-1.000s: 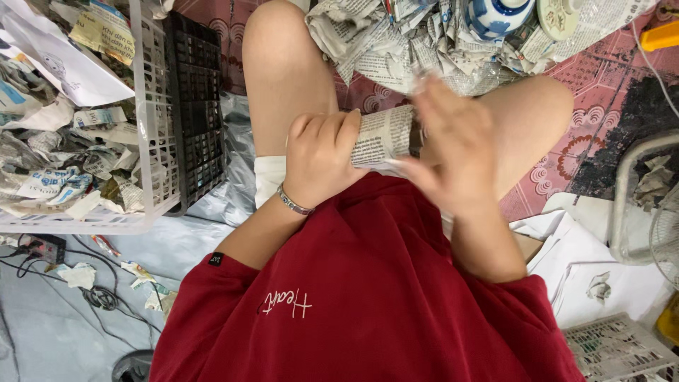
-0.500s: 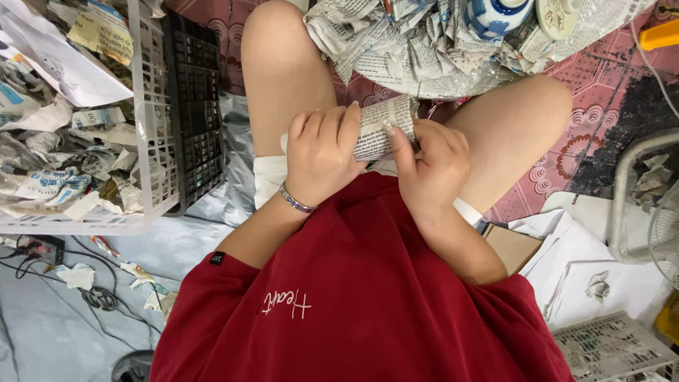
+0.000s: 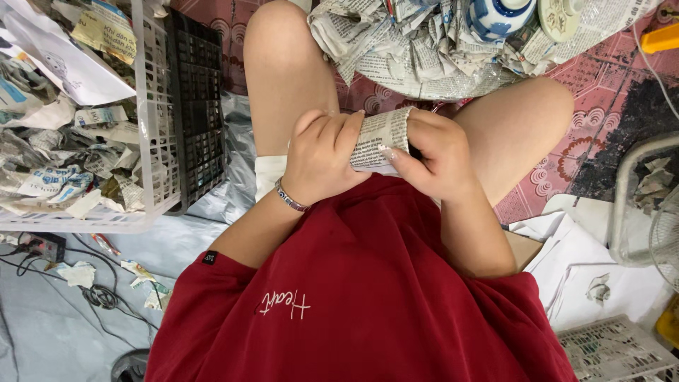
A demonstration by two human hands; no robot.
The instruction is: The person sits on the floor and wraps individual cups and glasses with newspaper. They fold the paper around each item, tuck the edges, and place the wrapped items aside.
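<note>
here, both hands (image 3: 322,155) gripping newspaper-wrapped bundle (image 3: 380,138)

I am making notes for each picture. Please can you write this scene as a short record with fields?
left hand: left hand wraps around the newspaper bundle
right hand: right hand grips the same bundle at its other end
bundle place: above the lap, between the knees
left side: white plastic basket holding crumpled paper
ahead: pile of crumpled newspaper with a blue and white ceramic piece
</note>
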